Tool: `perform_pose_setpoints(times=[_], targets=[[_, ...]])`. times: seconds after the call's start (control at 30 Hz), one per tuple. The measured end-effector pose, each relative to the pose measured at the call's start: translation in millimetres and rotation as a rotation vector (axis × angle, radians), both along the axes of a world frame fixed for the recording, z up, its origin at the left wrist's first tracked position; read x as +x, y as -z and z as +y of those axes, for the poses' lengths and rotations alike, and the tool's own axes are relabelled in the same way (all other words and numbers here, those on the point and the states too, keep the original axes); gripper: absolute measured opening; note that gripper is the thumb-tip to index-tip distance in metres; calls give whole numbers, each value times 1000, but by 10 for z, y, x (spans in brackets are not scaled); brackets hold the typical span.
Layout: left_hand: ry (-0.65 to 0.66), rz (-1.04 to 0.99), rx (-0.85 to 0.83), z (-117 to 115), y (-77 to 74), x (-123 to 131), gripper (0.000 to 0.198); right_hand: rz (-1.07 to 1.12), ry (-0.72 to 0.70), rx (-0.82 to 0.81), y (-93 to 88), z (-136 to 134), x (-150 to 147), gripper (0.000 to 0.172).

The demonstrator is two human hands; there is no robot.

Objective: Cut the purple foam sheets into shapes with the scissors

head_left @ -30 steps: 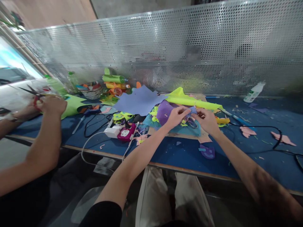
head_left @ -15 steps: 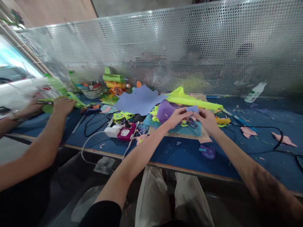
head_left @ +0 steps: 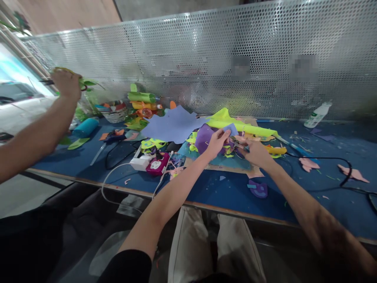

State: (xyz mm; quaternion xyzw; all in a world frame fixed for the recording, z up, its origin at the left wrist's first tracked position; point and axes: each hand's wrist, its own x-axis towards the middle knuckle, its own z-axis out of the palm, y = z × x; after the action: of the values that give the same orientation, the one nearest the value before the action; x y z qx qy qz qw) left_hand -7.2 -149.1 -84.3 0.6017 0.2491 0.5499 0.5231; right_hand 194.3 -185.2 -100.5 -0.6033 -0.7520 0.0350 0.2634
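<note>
My left hand (head_left: 216,142) pinches a small blue-violet paper piece (head_left: 231,129) and holds it up over the heap of coloured paper scraps. My right hand (head_left: 255,151) is closed around a pair of scissors (head_left: 239,146), whose blades point left toward that piece. Both hands hover above a teal sheet (head_left: 232,161) lying on brown card. A purple sheet (head_left: 204,138) lies just left of my left hand, and a rolled yellow-green sheet (head_left: 235,125) lies behind both hands.
On the blue table (head_left: 294,188), a large blue-violet sheet (head_left: 173,125), a white charger and magenta device (head_left: 153,163) with cables, and a black cable (head_left: 341,165). A white bottle (head_left: 316,114) stands by the perforated metal screen. A co-worker's hand (head_left: 66,82) is raised at left.
My left hand lifted the small blue-violet piece and my right hand brought the scissors toward it. The co-worker's hand rose from the table to high at the left.
</note>
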Motion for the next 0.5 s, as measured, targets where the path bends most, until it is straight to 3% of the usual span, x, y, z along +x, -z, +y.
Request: perform_pose_setpoints(times=[0.17, 0.33, 0.5], targets=[[16, -144, -82, 54, 49, 35, 41, -270, -6, -61, 118, 59, -7, 34], [26, -219, -137, 37, 15, 37, 39, -303, 65, -139, 126, 110, 38, 49], [-69, -222, -149, 58, 23, 24, 37, -280, 133, -260, 56, 126, 33, 52]])
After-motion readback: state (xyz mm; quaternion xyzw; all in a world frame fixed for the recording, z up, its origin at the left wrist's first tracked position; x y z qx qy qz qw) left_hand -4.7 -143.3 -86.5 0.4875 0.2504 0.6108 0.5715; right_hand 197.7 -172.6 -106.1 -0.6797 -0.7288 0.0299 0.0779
